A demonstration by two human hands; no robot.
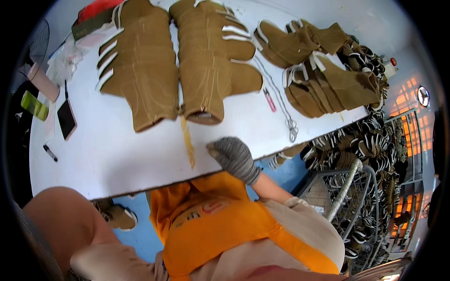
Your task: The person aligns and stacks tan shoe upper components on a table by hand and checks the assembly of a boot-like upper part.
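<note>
My right hand (233, 158), in a grey knit glove, is over the near edge of the white table (136, 161). Its fingers are curled together, and nothing shows in them. At the lower left my left arm (61, 210) is bent up; only a blurred strip of grey glove shows at the picture's rim, its fingers hidden. Beyond the right hand lie two overlapping rows of tan boots with white edges, a left row (149, 89) and a right row (204, 84). A yellow tape strip (186, 140) runs down the tabletop left of that hand.
More tan boots (323, 86) are stacked at the table's right. A pink cutter (270, 100) and grey cord (286, 110) lie nearby. At left are a phone (67, 120), pen (50, 153) and green bottle (34, 106). A wire cart (344, 192) stands lower right.
</note>
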